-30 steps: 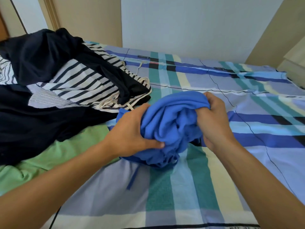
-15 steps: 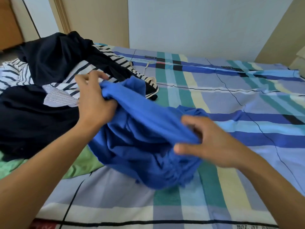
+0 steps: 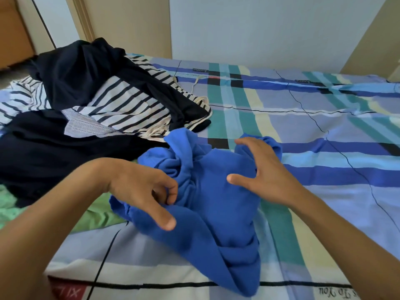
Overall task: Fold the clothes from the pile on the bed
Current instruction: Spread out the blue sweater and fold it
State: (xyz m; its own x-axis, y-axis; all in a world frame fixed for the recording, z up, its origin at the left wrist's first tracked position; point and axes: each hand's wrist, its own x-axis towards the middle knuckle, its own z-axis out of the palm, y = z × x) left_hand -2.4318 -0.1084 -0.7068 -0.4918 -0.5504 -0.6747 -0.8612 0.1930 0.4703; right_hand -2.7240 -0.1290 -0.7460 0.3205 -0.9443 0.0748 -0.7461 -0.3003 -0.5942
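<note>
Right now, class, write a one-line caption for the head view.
Left hand and right hand over a crumpled blue garment on a plaid bedsheet, clothes pile alongside.

Bed (image 3: pixel 324 191) right of the blue garment (image 3: pixel 216 202) lies bare, open passage; left side blocked by the clothes pile (image 3: pixel 86 105) (dark and striped items, touching the garment's far-left edge).

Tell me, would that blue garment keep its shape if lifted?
Probably not: the blue garment lies in soft bunched folds, so it would likely droop. It seems unlikely to roll, since it sags flat onto the bedsheet.
</note>
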